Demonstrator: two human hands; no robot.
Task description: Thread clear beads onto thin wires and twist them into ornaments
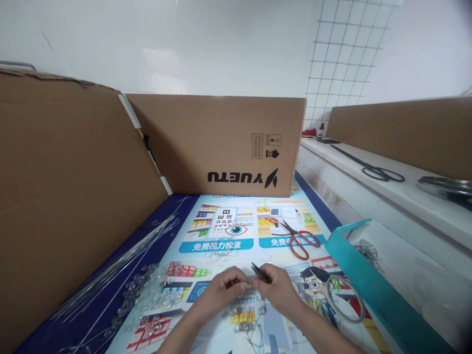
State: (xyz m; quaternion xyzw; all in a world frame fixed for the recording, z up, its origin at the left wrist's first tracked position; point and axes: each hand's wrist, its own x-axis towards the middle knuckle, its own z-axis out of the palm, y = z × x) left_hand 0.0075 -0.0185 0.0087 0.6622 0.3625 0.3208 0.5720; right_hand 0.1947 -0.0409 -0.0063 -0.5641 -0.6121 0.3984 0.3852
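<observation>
My left hand (pixel 229 286) is closed in a pinch on a thin wire, whose held end is mostly hidden by the fingers. Close beside it, my right hand (pixel 278 287) is closed around small dark pliers (pixel 260 272), their pointed jaws angled up and to the left. The fingertips of both hands nearly meet. Below them hang or lie clear round beads (pixel 245 325) with loops of thin wire (pixel 254 338); which beads join the held wire I cannot tell. Red-handled scissors (pixel 300 242) lie with blades apart beyond my right hand.
Many clear beads (pixel 158 292) are spread at the left, near a bundle of straight wires (pixel 125 263). A wire coil (pixel 345 298) lies at the right beside a teal-edged box (pixel 383 282). Cardboard panels (pixel 221 142) wall the back and left. Black scissors (pixel 376 169) rest on a white ledge.
</observation>
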